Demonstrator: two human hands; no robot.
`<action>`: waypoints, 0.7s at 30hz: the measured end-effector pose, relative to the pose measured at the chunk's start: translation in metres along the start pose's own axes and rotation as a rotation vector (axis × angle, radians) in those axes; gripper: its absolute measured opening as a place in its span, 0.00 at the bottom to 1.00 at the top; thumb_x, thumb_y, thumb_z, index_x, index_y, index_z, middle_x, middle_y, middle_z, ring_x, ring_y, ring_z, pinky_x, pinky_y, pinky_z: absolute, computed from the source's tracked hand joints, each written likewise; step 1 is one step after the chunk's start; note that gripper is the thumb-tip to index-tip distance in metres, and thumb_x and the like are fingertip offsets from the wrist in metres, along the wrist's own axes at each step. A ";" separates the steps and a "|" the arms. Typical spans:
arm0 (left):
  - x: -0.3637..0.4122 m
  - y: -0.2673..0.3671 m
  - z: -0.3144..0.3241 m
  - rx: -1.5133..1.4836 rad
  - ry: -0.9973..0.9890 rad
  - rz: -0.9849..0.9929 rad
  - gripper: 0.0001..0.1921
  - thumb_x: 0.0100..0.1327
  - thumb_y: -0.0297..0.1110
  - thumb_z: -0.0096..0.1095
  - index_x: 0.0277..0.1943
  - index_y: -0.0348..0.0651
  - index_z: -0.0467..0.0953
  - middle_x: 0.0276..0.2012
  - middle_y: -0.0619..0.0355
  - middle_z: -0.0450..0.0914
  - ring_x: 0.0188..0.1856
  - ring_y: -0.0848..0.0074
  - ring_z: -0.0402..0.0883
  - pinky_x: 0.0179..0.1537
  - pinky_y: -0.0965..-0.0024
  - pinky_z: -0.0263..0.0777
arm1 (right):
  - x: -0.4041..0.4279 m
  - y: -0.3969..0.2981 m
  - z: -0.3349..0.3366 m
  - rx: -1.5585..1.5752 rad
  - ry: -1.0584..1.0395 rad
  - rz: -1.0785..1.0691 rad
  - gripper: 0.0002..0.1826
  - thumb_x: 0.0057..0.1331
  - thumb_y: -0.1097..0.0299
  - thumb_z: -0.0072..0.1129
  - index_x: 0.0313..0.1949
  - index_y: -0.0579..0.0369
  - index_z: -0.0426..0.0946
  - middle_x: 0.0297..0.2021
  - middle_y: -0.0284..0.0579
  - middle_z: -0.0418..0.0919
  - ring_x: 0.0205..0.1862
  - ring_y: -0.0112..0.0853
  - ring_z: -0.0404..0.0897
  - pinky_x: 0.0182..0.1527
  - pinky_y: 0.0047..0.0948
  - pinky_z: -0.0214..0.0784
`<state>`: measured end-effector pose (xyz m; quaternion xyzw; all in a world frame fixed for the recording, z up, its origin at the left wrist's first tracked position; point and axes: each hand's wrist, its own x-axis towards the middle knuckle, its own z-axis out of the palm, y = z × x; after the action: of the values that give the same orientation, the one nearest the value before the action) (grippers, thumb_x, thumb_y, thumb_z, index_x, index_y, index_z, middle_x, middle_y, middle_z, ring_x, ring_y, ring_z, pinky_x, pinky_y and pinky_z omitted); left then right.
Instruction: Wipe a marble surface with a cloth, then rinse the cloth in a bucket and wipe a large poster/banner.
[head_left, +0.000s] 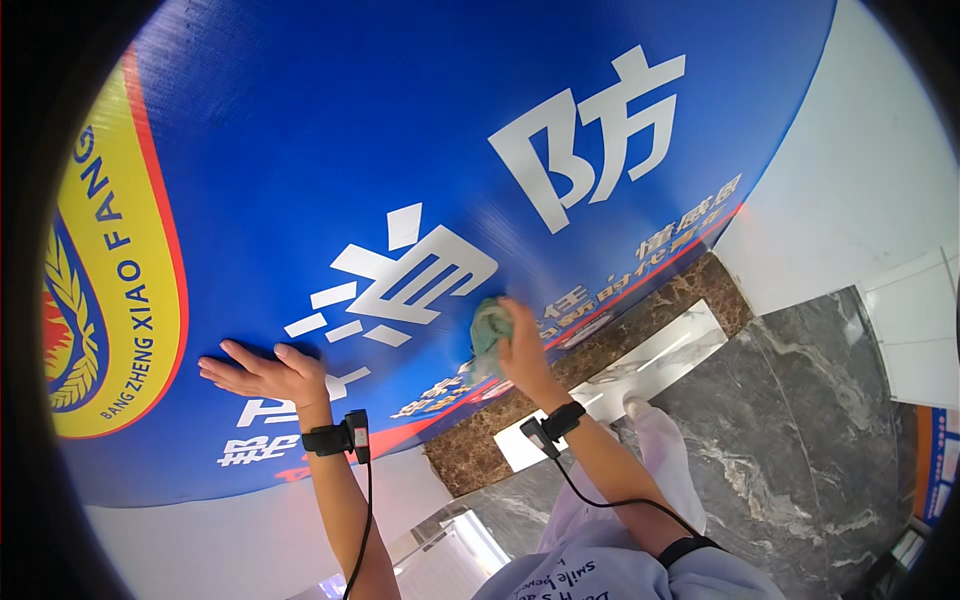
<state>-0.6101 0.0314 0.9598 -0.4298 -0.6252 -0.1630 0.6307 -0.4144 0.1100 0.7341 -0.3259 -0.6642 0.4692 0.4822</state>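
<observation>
A large blue printed banner with white characters spreads over the wall before me. My left hand rests palm-down against it with its fingers apart, beside the yellow, red-edged emblem. Nothing is held in that hand. My right hand grips a crumpled green cloth against the banner's lower part, just under the white characters. The fingers partly hide the cloth, and motion blurs its lower edge. Each wrist wears a black strap with a small device, from which a cable runs up the arm.
Below the banner runs a brown marble strip with a white marble-look band beside it. My shoe stands close to that band on the grey veined floor. White wall borders the banner at right. A colourful printed board stands far right.
</observation>
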 end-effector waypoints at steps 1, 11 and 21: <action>0.000 0.000 0.000 0.005 0.001 0.000 0.30 0.67 0.51 0.33 0.66 0.44 0.53 0.68 0.40 0.43 0.69 0.47 0.41 0.64 0.43 0.36 | 0.001 0.007 0.002 -0.005 0.105 0.057 0.32 0.50 0.88 0.42 0.58 0.62 0.55 0.52 0.60 0.63 0.55 0.50 0.65 0.59 0.42 0.54; -0.004 -0.004 0.003 -0.002 -0.006 -0.016 0.31 0.65 0.53 0.33 0.66 0.44 0.54 0.68 0.41 0.43 0.69 0.48 0.41 0.64 0.42 0.37 | 0.005 0.005 0.010 -0.009 0.178 0.102 0.28 0.49 0.84 0.52 0.52 0.63 0.59 0.44 0.58 0.66 0.46 0.48 0.69 0.52 0.37 0.60; -0.006 -0.005 0.005 -0.014 -0.015 -0.023 0.30 0.65 0.52 0.35 0.66 0.46 0.55 0.68 0.41 0.43 0.69 0.46 0.40 0.63 0.40 0.37 | 0.026 0.019 -0.015 -0.112 0.413 0.243 0.20 0.51 0.76 0.59 0.41 0.60 0.61 0.30 0.54 0.72 0.31 0.46 0.75 0.36 0.38 0.68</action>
<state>-0.6179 0.0299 0.9556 -0.4281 -0.6338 -0.1713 0.6210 -0.4095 0.1443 0.7269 -0.5186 -0.5323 0.4097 0.5290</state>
